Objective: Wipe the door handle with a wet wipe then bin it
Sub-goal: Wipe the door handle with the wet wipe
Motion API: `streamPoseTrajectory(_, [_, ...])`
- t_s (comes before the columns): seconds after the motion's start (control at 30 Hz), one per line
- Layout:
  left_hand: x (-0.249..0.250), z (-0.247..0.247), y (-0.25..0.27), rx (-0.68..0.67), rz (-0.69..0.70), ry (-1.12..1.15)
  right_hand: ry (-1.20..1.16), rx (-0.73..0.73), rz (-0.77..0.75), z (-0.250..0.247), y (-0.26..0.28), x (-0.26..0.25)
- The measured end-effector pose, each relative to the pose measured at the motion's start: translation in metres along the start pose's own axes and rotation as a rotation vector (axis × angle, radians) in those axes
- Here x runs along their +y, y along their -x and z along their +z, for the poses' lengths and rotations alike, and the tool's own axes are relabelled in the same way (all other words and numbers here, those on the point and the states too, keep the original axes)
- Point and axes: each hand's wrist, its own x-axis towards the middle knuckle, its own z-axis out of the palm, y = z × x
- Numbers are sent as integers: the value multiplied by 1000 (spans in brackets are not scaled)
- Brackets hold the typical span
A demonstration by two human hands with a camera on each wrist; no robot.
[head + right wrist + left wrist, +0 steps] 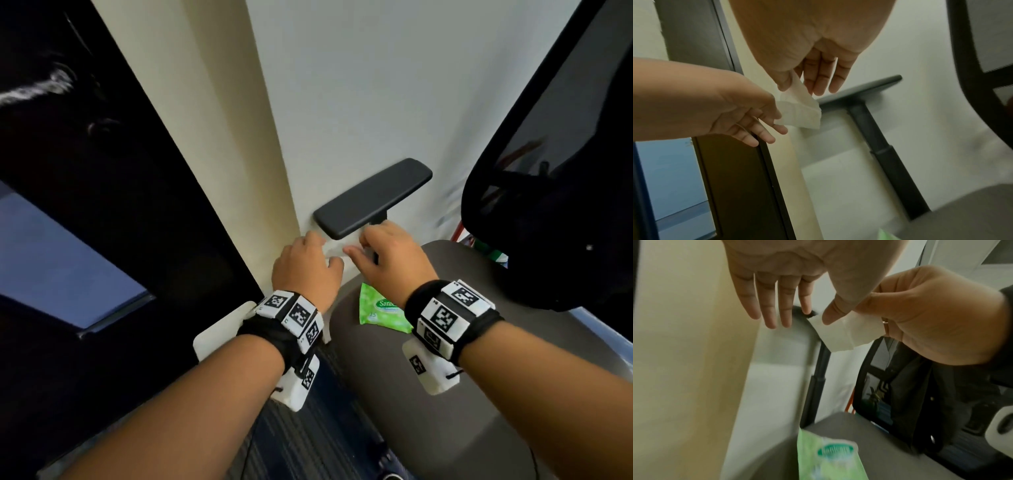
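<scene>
Wet wipe: white, folded, held in the air between both hands at mid-frame of the head view, just below the armrest.
Left hand: thumb and forefinger pinch the wipe's left edge; the other fingers hang straight and slightly apart.
Right hand: thumb and forefinger pinch the wipe's right end; remaining fingers loosely extended.
Wipe packet: green, lying on the grey chair seat, partly hidden behind the right wrist.
Armrest: black pad on a post, against the pale wall.
Door: dark, along the left of the frame; no handle can be made out.
</scene>
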Motion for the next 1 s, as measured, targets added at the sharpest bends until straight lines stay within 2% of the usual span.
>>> streamPoseTrajectory(0.2, [-6, -80, -5, 86, 56, -7, 4, 42, -133, -33, -41, -67])
streamPoseTrajectory(0.47, [-10, -203, 3, 301, 64, 78, -82, 65, -247, -74, -88, -167])
streamPoseTrajectory(0.63, [-19, -283, 12, 397, 51, 191, -148, 46, -248, -101, -115, -235])
streamPoseTrajectory(0.8, [-24, -357, 31, 466, 67, 246, -338, 23, -204, -128, -134, -306])
streamPoseTrajectory(1.0, [-33, -438, 49, 525, 55, 290, -513, 8, -273, -152, -159, -387])
